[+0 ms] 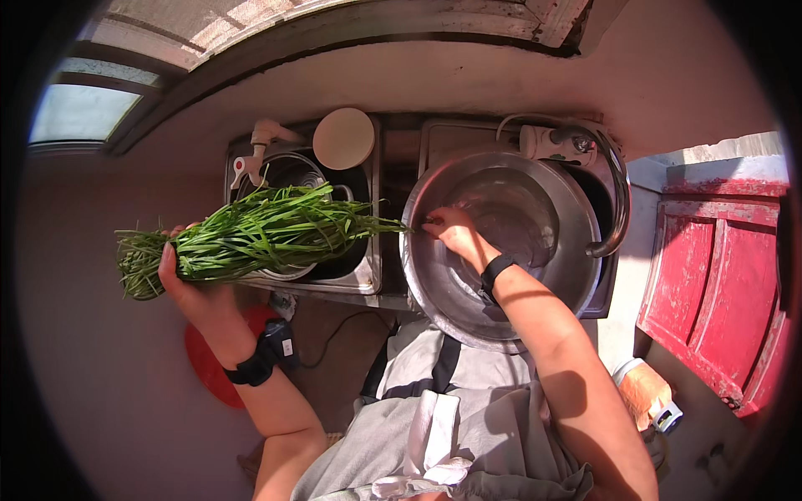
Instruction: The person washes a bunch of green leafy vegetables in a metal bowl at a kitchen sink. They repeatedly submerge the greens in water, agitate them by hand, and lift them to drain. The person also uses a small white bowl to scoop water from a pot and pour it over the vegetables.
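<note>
My left hand (pixel 199 294) grips a thick bunch of long green leaves (pixel 269 235), which look like garlic chives, close to the stem ends. The bunch lies sideways above the left sink, leaf tips pointing right toward the rim of a large stainless-steel basin (pixel 432 307). Over the left part of that basin is my right hand (pixel 456 233), its fingertips pinched together beside the leaf tips. A small dark bit shows at those fingertips, but whether it is held is unclear. Shallow water appears to lie in the basin.
Behind the bunch, the left sink (pixel 369 275) holds a metal pot (pixel 294 164). A white tap (pixel 252 164) and a round pale lid or board (pixel 344 139) are at its back. An electric faucet (pixel 617 188) curves over the basin's right side. A red basin (pixel 207 363) stands below; a red door (pixel 689 282) is right.
</note>
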